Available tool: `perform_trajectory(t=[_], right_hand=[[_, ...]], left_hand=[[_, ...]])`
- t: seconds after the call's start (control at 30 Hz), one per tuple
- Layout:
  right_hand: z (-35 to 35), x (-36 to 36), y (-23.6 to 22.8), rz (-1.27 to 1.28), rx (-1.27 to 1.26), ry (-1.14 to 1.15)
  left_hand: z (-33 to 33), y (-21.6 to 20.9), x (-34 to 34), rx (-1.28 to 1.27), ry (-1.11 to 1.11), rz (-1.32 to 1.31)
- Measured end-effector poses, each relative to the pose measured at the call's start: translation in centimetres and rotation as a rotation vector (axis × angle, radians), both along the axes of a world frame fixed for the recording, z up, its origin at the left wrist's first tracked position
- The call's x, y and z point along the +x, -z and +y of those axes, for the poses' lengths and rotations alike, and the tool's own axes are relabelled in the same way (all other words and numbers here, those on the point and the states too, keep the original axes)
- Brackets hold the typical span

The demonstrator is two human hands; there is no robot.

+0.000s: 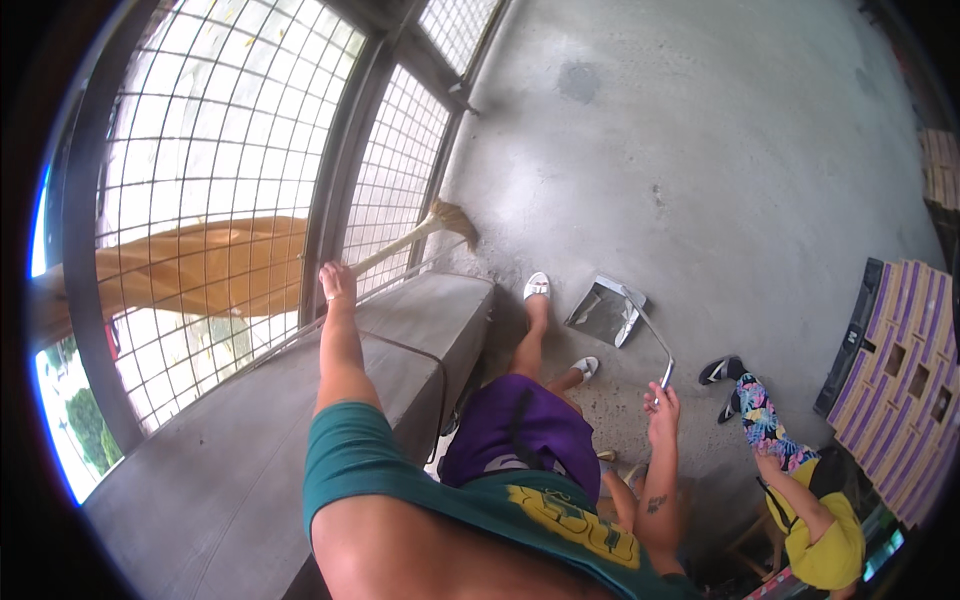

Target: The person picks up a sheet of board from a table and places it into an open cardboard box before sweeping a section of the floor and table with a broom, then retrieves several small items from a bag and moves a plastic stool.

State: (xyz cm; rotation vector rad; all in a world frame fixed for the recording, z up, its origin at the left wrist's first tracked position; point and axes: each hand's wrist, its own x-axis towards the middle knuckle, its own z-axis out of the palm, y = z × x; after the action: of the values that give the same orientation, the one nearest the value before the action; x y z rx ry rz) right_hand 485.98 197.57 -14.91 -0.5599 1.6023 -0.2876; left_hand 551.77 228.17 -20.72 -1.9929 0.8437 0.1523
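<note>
- A person's left hand [337, 282], at nine o'clock from the middle of the view, closes in a fist around the end of a broom [398, 243], the arm stretched nearly straight beside a grey ledge.
- The broom's pale, slender handle slants from the fist toward two o'clock, ending near twelve o'clock in a flared head of tan, straw-like bristles; whether the bristles touch the floor cannot be told.
- At four o'clock, the right hand [662, 408] curls its fingers around the grip of a dustpan [607, 310], the elbow bent and the tattooed forearm pointing up toward twelve.
- The dustpan sits at three o'clock, just beyond the person's white shoes [537, 286], a squarish grey metal scoop with raised edges and a thin, bent, shiny handle.
- The ledge [230, 470], at eight o'clock, is long, smooth and matte, crossed by a thin dark rod.
- Wire mesh [220, 150] in dark metal frames fills ten o'clock, a wrinkled tan sheet [215, 265] behind it.
- Underfoot spreads a mottled concrete floor [700, 180].
- At four o'clock, a co-worker [825, 540] in a yellow top and floral trousers stands near stacked brown-and-purple slabs [900, 390].
</note>
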Motion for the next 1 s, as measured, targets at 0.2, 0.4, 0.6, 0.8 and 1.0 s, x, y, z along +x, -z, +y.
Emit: perform_trajectory(t=[0.2, 0.4, 0.6, 0.8, 1.0], right_hand=[[1.0, -0.7, 2.1, 0.024, -0.088, 0.061], [1.5, -0.6, 2.6, 0.050, -0.205, -0.015], [6.6, -3.0, 2.9, -0.189, -0.478, 0.193], [17.8, -16.8, 0.1, 0.186, -0.555, 0.183], [34.8, -26.3, -1.6, 0.505, -0.318, 0.844]], left_hand=[[-9.1, -2.1, -3.6, -0.279, -0.226, 0.226], [-17.6, -3.3, -8.9, -0.098, 0.005, 0.325], [-28.8, -8.1, -19.9, 0.187, 0.143, 0.406], [-27.0, -7.1, -36.0, 0.387, 0.699, 0.356], [-28.0, -9.7, -46.8, 0.741, 0.407, 0.599]])
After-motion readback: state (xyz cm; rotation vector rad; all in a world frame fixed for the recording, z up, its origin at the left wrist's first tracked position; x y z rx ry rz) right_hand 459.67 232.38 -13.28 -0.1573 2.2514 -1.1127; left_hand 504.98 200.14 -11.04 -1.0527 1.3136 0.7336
